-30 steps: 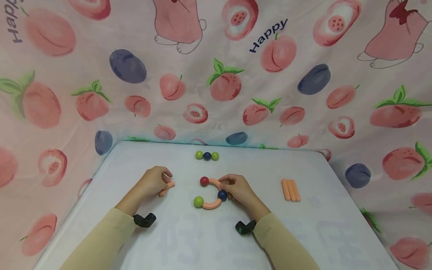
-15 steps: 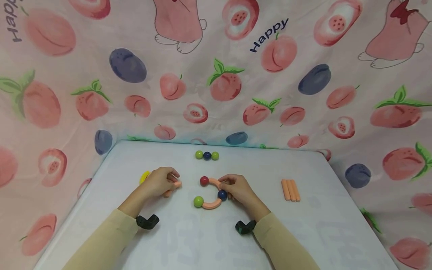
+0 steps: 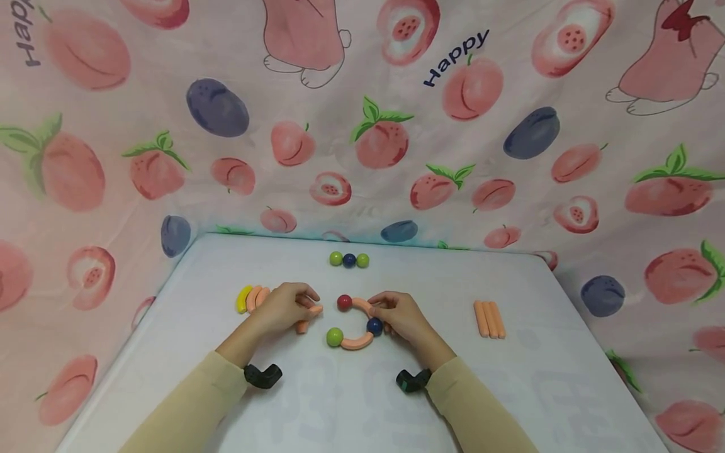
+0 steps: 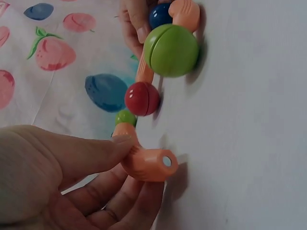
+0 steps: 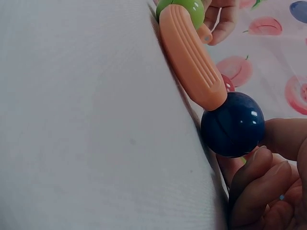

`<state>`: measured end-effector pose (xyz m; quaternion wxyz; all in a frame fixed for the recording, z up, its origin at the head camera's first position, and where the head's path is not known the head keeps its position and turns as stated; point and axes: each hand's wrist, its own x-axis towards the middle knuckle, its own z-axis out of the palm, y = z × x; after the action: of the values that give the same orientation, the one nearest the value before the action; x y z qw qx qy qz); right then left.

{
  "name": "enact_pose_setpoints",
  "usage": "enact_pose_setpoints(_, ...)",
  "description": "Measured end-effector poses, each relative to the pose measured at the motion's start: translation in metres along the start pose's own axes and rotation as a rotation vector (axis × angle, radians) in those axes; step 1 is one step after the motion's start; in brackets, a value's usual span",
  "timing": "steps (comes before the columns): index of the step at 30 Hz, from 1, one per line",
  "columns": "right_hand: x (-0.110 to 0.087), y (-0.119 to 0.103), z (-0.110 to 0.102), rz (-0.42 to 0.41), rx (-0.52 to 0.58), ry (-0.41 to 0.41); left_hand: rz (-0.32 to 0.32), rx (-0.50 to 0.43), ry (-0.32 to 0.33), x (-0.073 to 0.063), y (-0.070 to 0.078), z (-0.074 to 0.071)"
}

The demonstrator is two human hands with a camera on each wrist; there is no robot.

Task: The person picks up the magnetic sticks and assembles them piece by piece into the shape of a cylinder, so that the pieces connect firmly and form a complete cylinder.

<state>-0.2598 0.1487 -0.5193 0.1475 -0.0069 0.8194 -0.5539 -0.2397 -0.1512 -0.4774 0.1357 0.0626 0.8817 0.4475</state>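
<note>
My left hand (image 3: 286, 306) pinches a curved orange magnetic rod (image 4: 146, 163) between thumb and fingers; a silvery magnet shows at its near end. This rod is just left of a C-shaped chain, apart from it. The chain runs from a red ball (image 3: 344, 302) through an upper curved orange rod (image 3: 360, 305), a dark blue ball (image 3: 374, 326) and a lower curved rod (image 3: 357, 342) to a green ball (image 3: 335, 337). At the chain's right side, my right hand (image 3: 401, 313) grips the upper rod, fingers close beside the blue ball.
Behind the chain, two green balls flank a blue ball (image 3: 349, 260) in a row. Several straight orange rods (image 3: 489, 319) lie at the right. A yellow curved rod (image 3: 243, 299) and orange curved rods (image 3: 259, 296) lie left, partly behind my left hand. Patterned cloth (image 3: 379, 145) borders the white table (image 3: 442, 277).
My left hand has moved right toward the chain, carrying the curved rod, uncovering the yellow and orange curved rods at the left. My right hand and the chain have stayed in place.
</note>
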Motion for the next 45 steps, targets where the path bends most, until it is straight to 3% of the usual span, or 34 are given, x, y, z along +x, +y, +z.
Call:
enact_pose_setpoints(6, 0.0, 0.0, 0.0, -0.01, 0.003, -0.002, -0.031, -0.048, 0.044, 0.004, 0.007, 0.011)
enact_pose_setpoints(11, 0.0, -0.001, 0.0, -0.014, 0.002, 0.003, -0.065, -0.134, 0.035, 0.008, 0.008, 0.02)
enact_pose_setpoints(17, 0.0, 0.0, 0.0, -0.017, 0.0, 0.002, -0.059, -0.2, 0.015, 0.012, 0.006, 0.026)
enact_pose_setpoints(45, -0.001, 0.0, 0.003, -0.017, -0.01, 0.008, -0.072, -0.143, 0.052, 0.016, 0.008, 0.035)
